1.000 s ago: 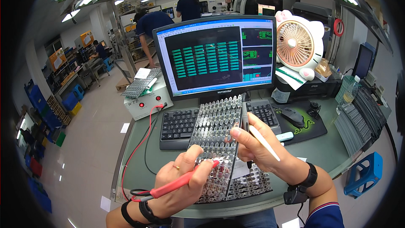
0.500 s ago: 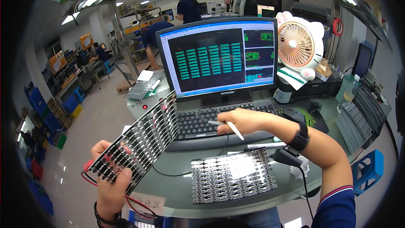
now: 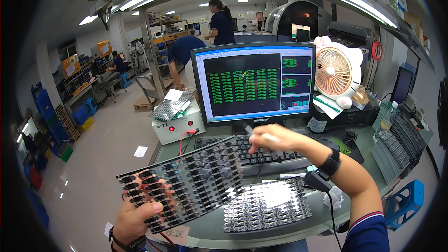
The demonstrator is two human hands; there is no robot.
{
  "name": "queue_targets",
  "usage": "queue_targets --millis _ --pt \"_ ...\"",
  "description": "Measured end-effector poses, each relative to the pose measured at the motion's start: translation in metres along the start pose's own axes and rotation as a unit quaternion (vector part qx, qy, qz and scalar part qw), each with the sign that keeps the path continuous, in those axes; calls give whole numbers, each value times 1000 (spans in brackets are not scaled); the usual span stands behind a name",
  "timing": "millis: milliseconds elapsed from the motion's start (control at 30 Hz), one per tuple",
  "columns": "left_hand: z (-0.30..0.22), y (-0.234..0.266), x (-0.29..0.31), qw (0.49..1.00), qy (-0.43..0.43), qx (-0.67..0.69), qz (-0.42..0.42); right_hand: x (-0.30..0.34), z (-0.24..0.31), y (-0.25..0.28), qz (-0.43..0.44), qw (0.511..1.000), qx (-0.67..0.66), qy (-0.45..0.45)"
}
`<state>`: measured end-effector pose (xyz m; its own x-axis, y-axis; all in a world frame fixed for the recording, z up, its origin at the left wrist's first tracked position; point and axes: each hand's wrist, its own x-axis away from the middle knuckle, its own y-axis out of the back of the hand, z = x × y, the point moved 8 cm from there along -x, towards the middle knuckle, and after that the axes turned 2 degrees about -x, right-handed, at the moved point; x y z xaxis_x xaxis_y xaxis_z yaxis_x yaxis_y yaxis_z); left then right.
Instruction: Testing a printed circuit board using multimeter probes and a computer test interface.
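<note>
My left hand point(image 3: 135, 219) grips a panel of small circuit boards point(image 3: 184, 182) by its left end, thumb on top. The panel is tilted above the desk and shows rows of black parts. My right hand point(image 3: 270, 140) is closed around a slim pen point(image 3: 249, 130), white with a grey end, held over the keyboard point(image 3: 254, 151). The grey end points up toward the lower edge of the monitor point(image 3: 247, 79), which shows a grid of green board outlines. A second, shiny panel point(image 3: 266, 207) lies flat on the desk, partly overlapped by the held one.
A white box with red terminals point(image 3: 179, 128) carries another panel point(image 3: 170, 107), left of the monitor. At the right stand a cat-shaped fan point(image 3: 335, 72), a mouse point(image 3: 326, 140), a bottle point(image 3: 388, 117) and stacked panels point(image 3: 401, 144). A black cable point(image 3: 335, 221) hangs near my right forearm.
The held panel has swung from a steep slant to a flatter tilt, extending further right. The pen has turned, its grey end now pointing upward. The whole view has shifted.
</note>
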<state>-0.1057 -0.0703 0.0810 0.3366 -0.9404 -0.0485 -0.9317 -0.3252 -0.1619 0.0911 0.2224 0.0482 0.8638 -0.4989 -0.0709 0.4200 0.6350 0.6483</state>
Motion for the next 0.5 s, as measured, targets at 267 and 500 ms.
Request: queue_targets --millis 267,500 --pt "33 -21 -12 993 90 -9 70 84 24 46 -169 811 -540 148" --pt "48 -56 -15 979 158 -28 124 120 86 -7 -116 833 -458 287"
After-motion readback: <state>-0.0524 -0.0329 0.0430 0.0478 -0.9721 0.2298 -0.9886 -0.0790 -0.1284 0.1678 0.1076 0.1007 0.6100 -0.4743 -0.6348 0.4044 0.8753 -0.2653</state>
